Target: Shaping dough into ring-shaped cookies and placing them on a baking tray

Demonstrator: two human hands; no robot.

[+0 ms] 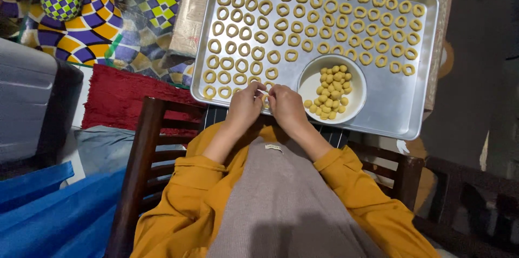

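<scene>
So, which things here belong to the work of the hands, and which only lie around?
In use:
- left hand and right hand, together pinching a dough piece
- metal tray
- dough rings
- white bowl of dough balls

Lying about:
- patterned cloth
- red mat
- blue fabric
- wooden chair

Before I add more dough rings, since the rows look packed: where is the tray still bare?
Bare metal on the tray lies right of the white bowl, below the ring rows. The tray's left and top are crowded.
</scene>
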